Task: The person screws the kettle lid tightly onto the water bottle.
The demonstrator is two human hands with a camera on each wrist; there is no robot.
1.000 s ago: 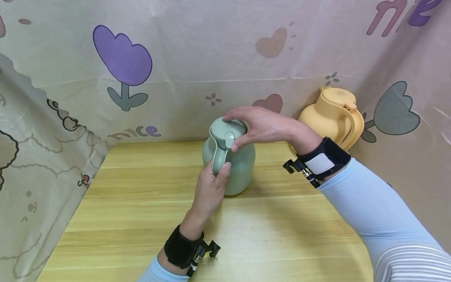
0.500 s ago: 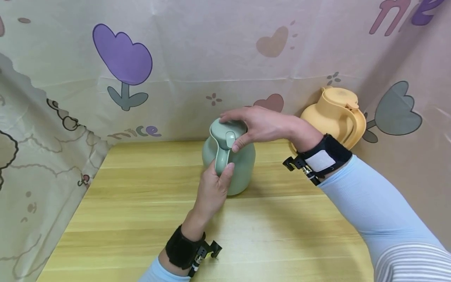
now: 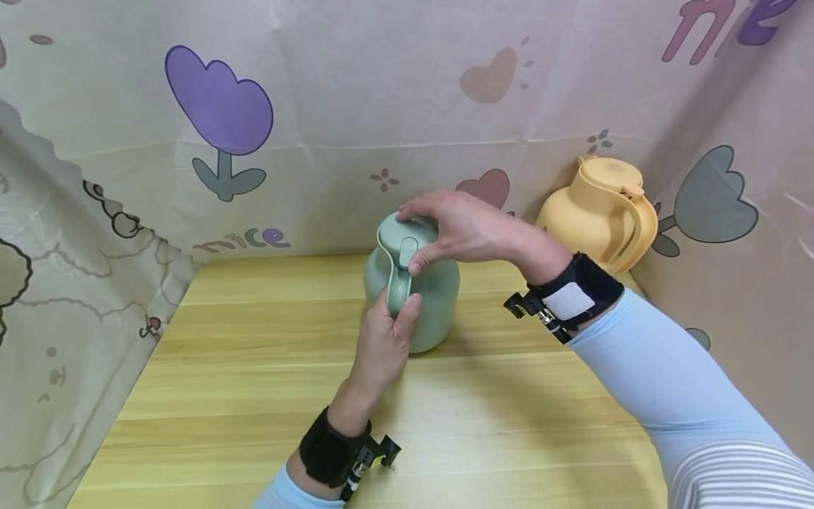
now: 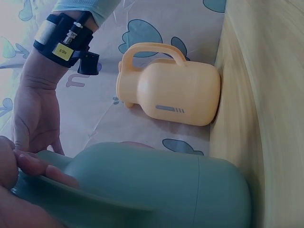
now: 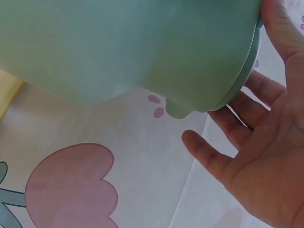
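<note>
A green thermos jug (image 3: 432, 304) stands upright on the wooden table. My left hand (image 3: 384, 339) grips its handle (image 3: 399, 288) from the front, the thumb along the right side. Over the top, my right hand (image 3: 467, 226) holds the round lid (image 3: 407, 227): the thumb is at the lid's lever (image 3: 408, 252), the fingers reach across to the far rim. In the right wrist view, several fingertips of the right hand (image 5: 266, 137) touch the lid's edge, and the little finger stands off it, near the spout (image 5: 178, 108). The left palm is hidden in the head view.
A yellow thermos jug (image 3: 585, 219) stands at the table's back right corner, behind the right forearm. Printed cloth (image 3: 331, 85) hangs behind the table and along both sides. The wooden tabletop (image 3: 254, 396) stretches out in front of the green jug.
The lid's lever and the right thumb have shifted slightly left, closer in line with the handle. The left hand and handle have moved slightly right. The green jug stays in place.
</note>
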